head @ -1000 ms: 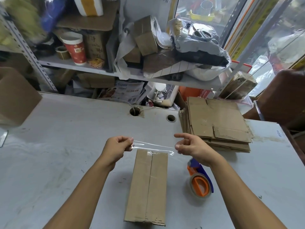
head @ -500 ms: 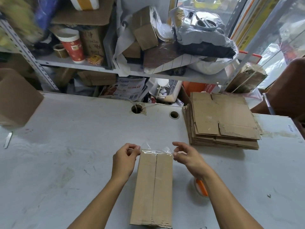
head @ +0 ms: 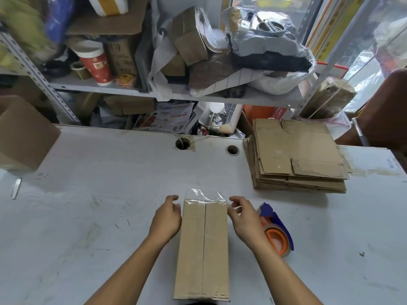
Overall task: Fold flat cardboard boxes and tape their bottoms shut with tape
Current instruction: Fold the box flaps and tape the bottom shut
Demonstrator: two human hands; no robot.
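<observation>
Across my grey table (head: pixel 92 194), a red paper cup (head: pixel 95 65) stands on the cluttered shelf (head: pixel 103 88) beside a small roll of labels (head: pixel 78 70). A thin metal strip (head: pixel 16 188) lies near the table's left edge.

Soft, bright daylight comes in from the window (head: pixel 374 47) at the far right, the white table (head: pixel 88 216) shows only faint shadows, the clear tape (head: pixel 204 195) shines a little, the far-left shelf stuff looks blurry, and straight lines bend near the edges.
</observation>
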